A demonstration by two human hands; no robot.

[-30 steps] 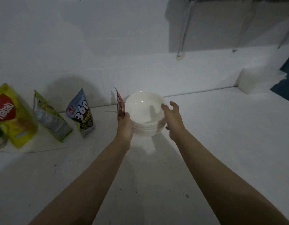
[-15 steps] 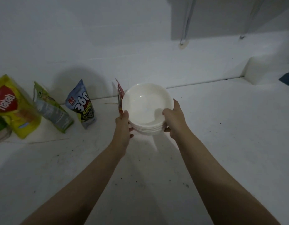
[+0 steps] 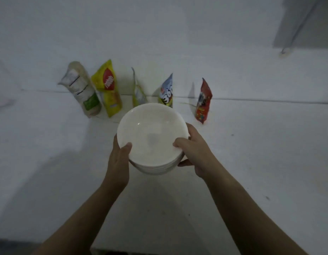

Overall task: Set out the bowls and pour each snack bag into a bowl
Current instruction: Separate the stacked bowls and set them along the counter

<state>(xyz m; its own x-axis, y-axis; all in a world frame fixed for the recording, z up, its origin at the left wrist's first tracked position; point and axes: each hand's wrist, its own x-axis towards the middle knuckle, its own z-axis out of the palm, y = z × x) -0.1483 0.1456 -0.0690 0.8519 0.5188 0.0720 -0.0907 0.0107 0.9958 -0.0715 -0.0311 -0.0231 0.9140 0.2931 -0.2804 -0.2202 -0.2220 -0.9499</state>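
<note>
White glossy bowls, nested in a stack (image 3: 152, 137), are being held up over the white counter (image 3: 251, 162), in front of the row of snack bags; the stack is being gripped on its left side by the left hand (image 3: 117, 162), thumb hooked over the top rim and fingers hidden beneath; the right side is being clasped by the right hand (image 3: 195, 153), thumb laid on the rim and fingers curled round the outer wall; behind, five bags are being propped against the white wall (image 3: 159, 43): a pale sleeve with a green label (image 3: 82, 91), a yellow pouch with a red oval (image 3: 109, 89), a thin green-and-silver packet (image 3: 138, 91), a blue-and-yellow bag (image 3: 167, 92), partly hidden by the rim, and a red bag (image 3: 203, 102) standing apart at the right.
</note>
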